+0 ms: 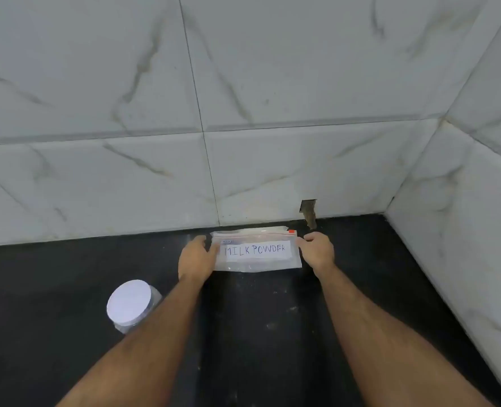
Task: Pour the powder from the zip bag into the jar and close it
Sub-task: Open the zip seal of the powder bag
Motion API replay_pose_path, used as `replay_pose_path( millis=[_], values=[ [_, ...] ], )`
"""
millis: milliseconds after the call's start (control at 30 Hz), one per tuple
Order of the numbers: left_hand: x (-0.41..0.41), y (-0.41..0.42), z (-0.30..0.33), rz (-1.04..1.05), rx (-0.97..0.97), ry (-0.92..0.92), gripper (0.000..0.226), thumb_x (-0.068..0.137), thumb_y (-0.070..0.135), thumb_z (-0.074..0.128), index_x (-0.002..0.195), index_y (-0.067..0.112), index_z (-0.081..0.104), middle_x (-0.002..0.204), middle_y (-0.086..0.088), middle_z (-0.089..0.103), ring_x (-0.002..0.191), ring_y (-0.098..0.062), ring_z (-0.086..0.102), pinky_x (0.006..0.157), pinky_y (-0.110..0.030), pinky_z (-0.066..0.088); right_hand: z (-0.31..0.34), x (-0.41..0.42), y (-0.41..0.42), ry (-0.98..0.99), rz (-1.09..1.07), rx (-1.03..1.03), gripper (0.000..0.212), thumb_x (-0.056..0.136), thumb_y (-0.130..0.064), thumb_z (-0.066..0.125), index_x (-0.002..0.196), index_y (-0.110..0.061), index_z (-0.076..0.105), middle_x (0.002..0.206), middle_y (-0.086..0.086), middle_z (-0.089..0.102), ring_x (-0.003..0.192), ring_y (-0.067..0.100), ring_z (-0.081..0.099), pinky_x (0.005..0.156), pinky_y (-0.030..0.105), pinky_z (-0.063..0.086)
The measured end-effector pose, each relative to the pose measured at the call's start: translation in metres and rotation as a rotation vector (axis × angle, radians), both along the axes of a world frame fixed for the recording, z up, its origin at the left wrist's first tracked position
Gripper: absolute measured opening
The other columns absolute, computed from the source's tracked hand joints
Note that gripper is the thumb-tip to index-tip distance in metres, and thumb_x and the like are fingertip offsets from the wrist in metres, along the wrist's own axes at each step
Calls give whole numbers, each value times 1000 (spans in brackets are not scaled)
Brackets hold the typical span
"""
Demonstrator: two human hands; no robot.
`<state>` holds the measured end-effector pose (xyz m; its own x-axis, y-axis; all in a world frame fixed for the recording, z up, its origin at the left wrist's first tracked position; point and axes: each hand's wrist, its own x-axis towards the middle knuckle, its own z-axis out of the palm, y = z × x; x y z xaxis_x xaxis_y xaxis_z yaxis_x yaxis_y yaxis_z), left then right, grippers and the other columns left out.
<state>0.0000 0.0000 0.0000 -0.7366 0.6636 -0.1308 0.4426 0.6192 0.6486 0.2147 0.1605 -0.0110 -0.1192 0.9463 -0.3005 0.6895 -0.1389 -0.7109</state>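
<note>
A clear zip bag [256,254] with a white label reading MILK POWDER lies on the black counter [272,318] close to the back wall. My left hand [196,257] grips its left end. At the bag's upper right corner, near the red zip slider, my right hand [317,249] pinches the edge. A clear jar [130,304] with a white lid on it stands at the front left, beside my left forearm.
Marbled white wall tiles [243,113] rise just behind the bag, and a side wall [463,230] closes off the counter on the right. A small broken gap [308,211] shows in the tile at the counter's back edge.
</note>
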Motion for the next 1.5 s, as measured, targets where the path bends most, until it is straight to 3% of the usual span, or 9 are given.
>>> replay_pose_path(
  millis=[100,333,533,733,900,1000,1267,1400,1500],
  values=[
    [-8,11,-7,89,-37,-75,51,96,39,58,135,6,57,134,-12,64,123,-29,59,101,-36,44,-3,-7,10,3,-19,-56,25,88,-27,71,67,-15,65,77,3,69,69,16,63,63,32,53],
    [-12,22,-17,244,-40,-287,29,92,30,64,105,7,75,105,-11,73,89,-26,65,74,-34,53,4,-16,17,173,-145,-272,25,87,-23,75,106,-8,69,98,8,74,89,23,71,86,39,61],
    [-17,20,-8,326,151,-613,25,87,19,73,96,-4,71,106,-23,72,95,-33,68,90,-41,56,32,-11,14,390,-171,-274,21,88,-29,70,95,-9,68,91,2,69,78,12,61,58,28,48],
    [-11,8,31,270,252,-577,17,91,12,61,89,-3,69,98,-20,69,84,-29,60,79,-37,49,84,-4,0,404,-68,-90,31,89,-14,63,96,16,67,87,18,65,78,20,51,63,31,38],
    [-4,-12,68,197,376,-563,15,94,11,57,86,0,62,88,-16,61,83,-25,52,78,-35,43,125,7,-23,509,-16,-12,38,88,-4,64,58,-12,42,63,4,43,55,15,39,40,21,30],
    [0,-30,85,168,442,-555,14,92,12,60,81,5,55,82,-15,51,78,-24,44,70,-33,36,143,19,-38,531,9,-25,35,88,-5,63,63,-15,40,66,7,39,54,16,33,40,17,25],
    [19,-84,69,121,352,-525,29,94,20,62,69,8,55,66,-8,47,61,-20,36,58,-29,31,125,50,-86,573,54,-230,12,94,-14,64,100,-7,71,81,5,77,74,21,68,86,41,57],
    [31,-99,53,144,308,-520,25,95,24,61,77,6,59,79,-13,54,75,-23,43,69,-35,37,106,57,-104,562,45,-248,13,94,-14,63,99,-9,73,78,1,80,74,16,73,69,32,58],
    [38,-101,61,117,195,-258,22,94,35,59,90,15,67,91,-9,64,82,-26,58,79,-37,49,108,60,-110,565,62,-213,14,94,-14,62,98,-8,73,80,1,80,63,10,73,59,27,56]
  ],
)
